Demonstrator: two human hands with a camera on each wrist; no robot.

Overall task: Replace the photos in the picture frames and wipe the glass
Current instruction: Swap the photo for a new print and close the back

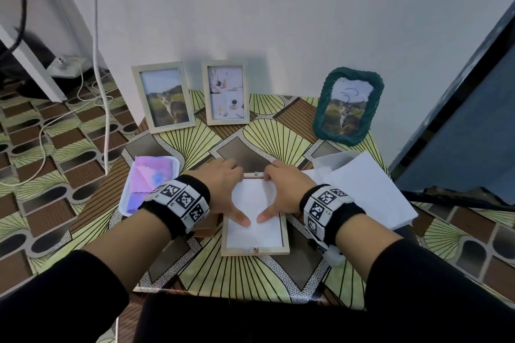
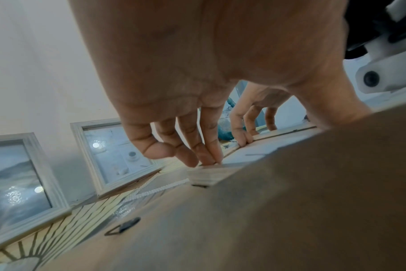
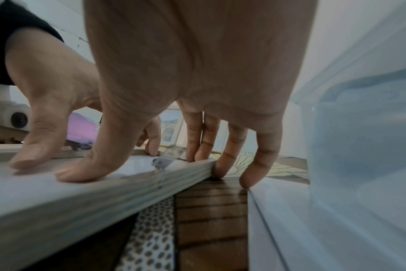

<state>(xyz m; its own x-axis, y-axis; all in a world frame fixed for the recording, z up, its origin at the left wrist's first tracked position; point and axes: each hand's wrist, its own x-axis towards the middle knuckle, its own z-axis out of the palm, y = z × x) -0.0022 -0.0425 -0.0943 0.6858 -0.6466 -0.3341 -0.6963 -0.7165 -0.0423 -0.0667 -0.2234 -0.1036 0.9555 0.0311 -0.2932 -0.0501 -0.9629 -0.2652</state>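
Note:
A light wooden picture frame (image 1: 255, 251) lies face down at the middle of the small table, with a white photo back (image 1: 256, 231) set inside it. My left hand (image 1: 223, 185) and right hand (image 1: 287, 189) rest on it side by side. Both thumbs press on the white sheet. The fingertips (image 2: 211, 157) of the left hand touch the frame's far left corner (image 2: 204, 177). In the right wrist view my right hand (image 3: 185, 64) has its thumb on the sheet and fingers at the far right corner of the frame (image 3: 104, 198). A brown backing board (image 1: 206, 227) lies under my left wrist.
Two pale frames (image 1: 163, 97) (image 1: 226, 93) and a green woven frame (image 1: 348, 104) lean on the wall at the back. A purple cloth in a white tray (image 1: 150, 181) sits left. White sheets (image 1: 362, 189) lie right, beside a dark blue panel (image 1: 459, 133).

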